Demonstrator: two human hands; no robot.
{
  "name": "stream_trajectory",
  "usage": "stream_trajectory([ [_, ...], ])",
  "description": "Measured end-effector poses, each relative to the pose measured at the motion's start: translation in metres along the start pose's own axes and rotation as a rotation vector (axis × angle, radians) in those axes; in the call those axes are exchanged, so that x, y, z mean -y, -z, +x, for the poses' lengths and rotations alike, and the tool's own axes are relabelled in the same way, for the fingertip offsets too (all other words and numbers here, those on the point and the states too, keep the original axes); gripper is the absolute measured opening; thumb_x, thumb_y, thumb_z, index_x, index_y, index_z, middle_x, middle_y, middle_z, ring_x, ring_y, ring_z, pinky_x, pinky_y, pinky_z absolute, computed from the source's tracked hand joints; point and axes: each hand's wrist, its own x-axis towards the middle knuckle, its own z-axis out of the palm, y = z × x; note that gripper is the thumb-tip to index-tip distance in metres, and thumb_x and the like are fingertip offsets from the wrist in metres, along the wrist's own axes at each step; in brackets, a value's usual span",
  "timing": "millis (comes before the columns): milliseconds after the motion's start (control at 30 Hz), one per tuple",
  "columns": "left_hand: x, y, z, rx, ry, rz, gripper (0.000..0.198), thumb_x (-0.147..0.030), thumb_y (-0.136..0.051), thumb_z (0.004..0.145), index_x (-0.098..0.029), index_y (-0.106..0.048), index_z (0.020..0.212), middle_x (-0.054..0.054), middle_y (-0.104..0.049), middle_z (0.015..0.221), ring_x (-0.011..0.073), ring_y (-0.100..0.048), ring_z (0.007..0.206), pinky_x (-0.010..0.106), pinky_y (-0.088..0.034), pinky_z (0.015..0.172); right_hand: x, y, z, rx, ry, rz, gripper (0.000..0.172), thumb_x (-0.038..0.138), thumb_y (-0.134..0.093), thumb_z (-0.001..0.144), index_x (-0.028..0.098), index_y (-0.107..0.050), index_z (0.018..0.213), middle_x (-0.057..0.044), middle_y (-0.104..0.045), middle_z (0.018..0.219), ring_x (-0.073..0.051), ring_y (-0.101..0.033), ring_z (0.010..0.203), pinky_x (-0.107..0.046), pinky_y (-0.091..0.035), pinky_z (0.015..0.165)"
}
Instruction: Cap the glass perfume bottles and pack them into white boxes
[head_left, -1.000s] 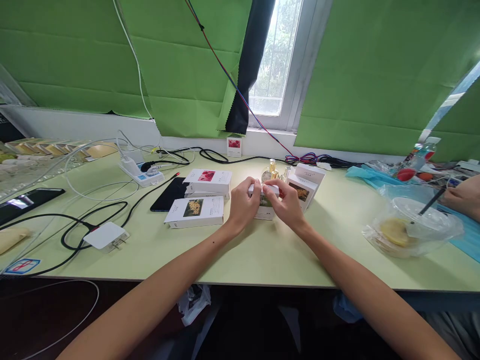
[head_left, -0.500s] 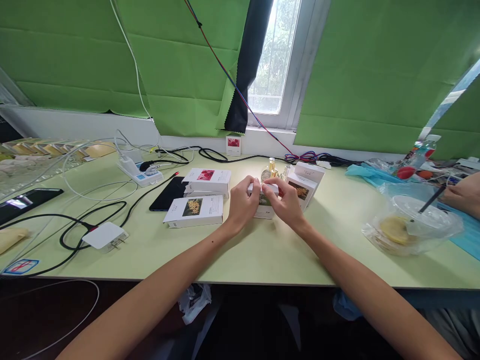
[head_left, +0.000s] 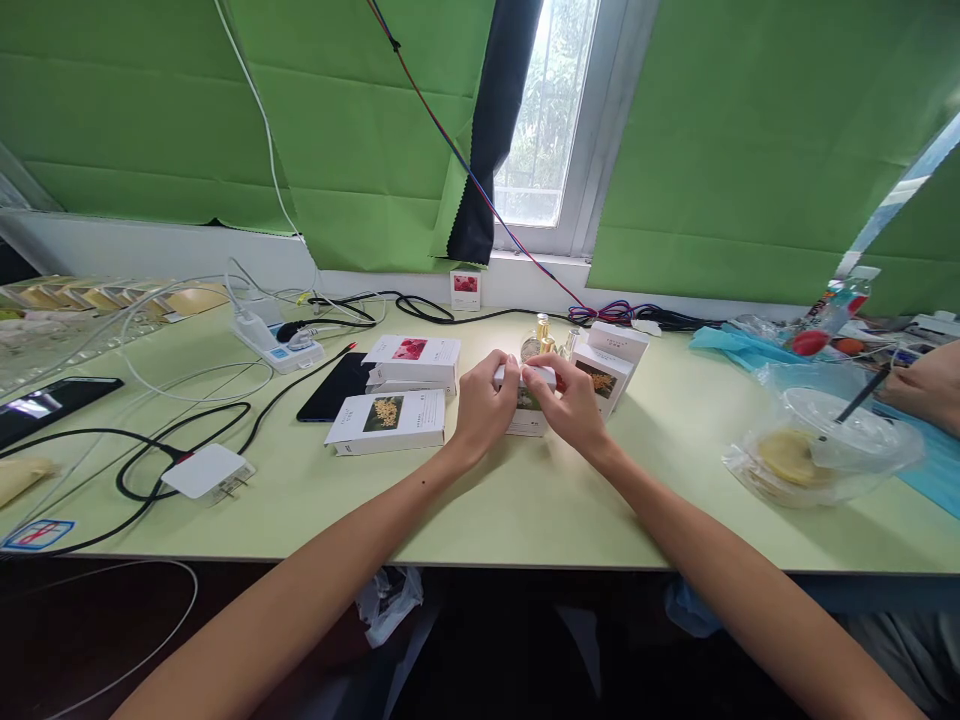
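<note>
Upright on the table (head_left: 480, 510) stands a small white carton (head_left: 527, 421) with a flower picture on its front. My left hand (head_left: 487, 400) grips its left side and my right hand (head_left: 564, 402) its right side, with both thumbs at the top edge. Fingers cover much of the carton. Right behind are gold-capped glass bottles (head_left: 543, 338), partly hidden. An open white carton (head_left: 606, 372) with a yellow flower picture leans beside my right hand. Left of my left hand lie a yellow-flower carton (head_left: 390, 422) and a red-flower carton (head_left: 415, 362).
A dark phone (head_left: 341, 388) lies partly under the cartons. At left are a power strip (head_left: 277, 345), a white charger (head_left: 208, 472) and loose cables. A bagged drink cup (head_left: 806, 450) stands at right, near another person's hand (head_left: 926, 388).
Both hands keep their hold on the small white carton. The view has shifted very slightly; nothing else visibly moves.
</note>
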Motion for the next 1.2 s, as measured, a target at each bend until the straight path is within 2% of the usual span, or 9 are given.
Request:
stream_trajectory([
  [267,0.0003,0.0003,0.0003,0.03,0.018,-0.005,0.031,-0.035,-0.044,0.097,-0.02,-0.055,0.072,-0.003,-0.052,0.061,0.0115,-0.045,0.056,0.025,-0.035,0.057,-0.0016,-0.0009,-0.0001,-0.002,-0.019,0.023,0.026,0.046,-0.058,0.09,0.022,-0.069,0.087,-0.002,-0.067,0.079,-0.014,-0.045,0.06,-0.029,-0.039,0.058],
  [433,0.0013,-0.0002,0.0005,0.042,0.032,-0.017,0.029,-0.032,-0.044,0.096,-0.02,-0.059,0.075,-0.003,-0.056,0.065,0.0116,-0.047,0.059,0.025,-0.035,0.058,-0.004,-0.0022,-0.0001,0.013,-0.04,0.044,0.027,0.048,-0.057,0.09,0.023,-0.066,0.087,-0.001,-0.063,0.076,-0.014,-0.042,0.059,-0.029,-0.037,0.057],
  [633,0.0031,-0.0006,0.0007,0.049,0.051,-0.029,0.025,-0.032,-0.043,0.096,-0.021,-0.055,0.077,-0.003,-0.055,0.065,0.0118,-0.046,0.057,0.025,-0.034,0.056,-0.0044,-0.0029,-0.0005,0.019,-0.039,0.036,0.025,0.046,-0.057,0.091,0.023,-0.065,0.088,0.001,-0.063,0.075,-0.013,-0.042,0.057,-0.029,-0.037,0.056],
  [933,-0.0004,0.0002,-0.0024,0.069,0.08,-0.056,0.032,-0.042,-0.036,0.101,-0.021,-0.049,0.081,-0.004,-0.049,0.065,0.0117,-0.044,0.058,0.024,-0.034,0.057,-0.0005,-0.0002,-0.0012,0.01,-0.017,0.008,0.027,0.044,-0.056,0.092,0.021,-0.068,0.092,-0.002,-0.07,0.084,-0.015,-0.051,0.064,-0.028,-0.04,0.061],
  [1067,-0.0028,0.0012,-0.0038,0.084,0.091,-0.047,0.03,-0.042,-0.04,0.1,-0.021,-0.052,0.083,-0.004,-0.052,0.066,0.0113,-0.046,0.058,0.024,-0.034,0.058,-0.0005,0.0005,-0.0018,-0.036,0.015,-0.012,0.025,0.042,-0.057,0.093,0.02,-0.069,0.093,-0.002,-0.07,0.083,-0.016,-0.054,0.067,-0.029,-0.042,0.065],
  [1200,-0.0028,0.0006,-0.0049,0.085,0.045,-0.026,0.025,-0.04,-0.046,0.097,-0.02,-0.055,0.085,-0.004,-0.055,0.069,0.0107,-0.047,0.058,0.024,-0.035,0.059,-0.0026,0.0003,-0.0018,-0.078,0.037,0.017,0.021,0.039,-0.056,0.094,0.02,-0.067,0.092,-0.003,-0.071,0.087,-0.018,-0.06,0.075,-0.03,-0.045,0.071],
])
